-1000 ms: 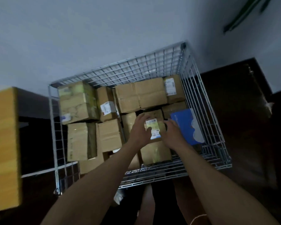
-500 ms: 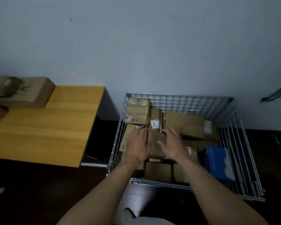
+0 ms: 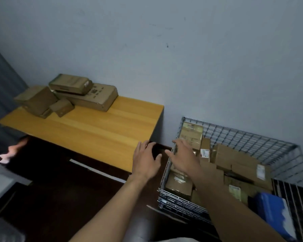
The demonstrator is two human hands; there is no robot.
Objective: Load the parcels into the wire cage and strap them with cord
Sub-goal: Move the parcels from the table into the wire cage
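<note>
A wire cage [image 3: 252, 138] stands on the floor at the right, packed with several brown cardboard parcels [image 3: 236, 159] and one blue box [image 3: 271, 210]. My left hand [image 3: 145, 161] hovers open and empty in the gap between the wooden table and the cage. Beside it, my right hand [image 3: 184, 158] is open with spread fingers over the cage's left rim, holding nothing. More brown parcels [image 3: 87, 95] are piled at the far left end of the table [image 3: 98, 130]. No cord is visible.
The table stands against the pale wall, left of the cage. Dark floor lies below and in front of it. A dark curtain [image 3: 0, 88] hangs at the far left. A bright blurred patch [image 3: 10, 152] shows at the left edge.
Both hands have lifted off the parcels in the cage and moved left toward the table. The view has swung left, bringing the table's parcels into sight.
</note>
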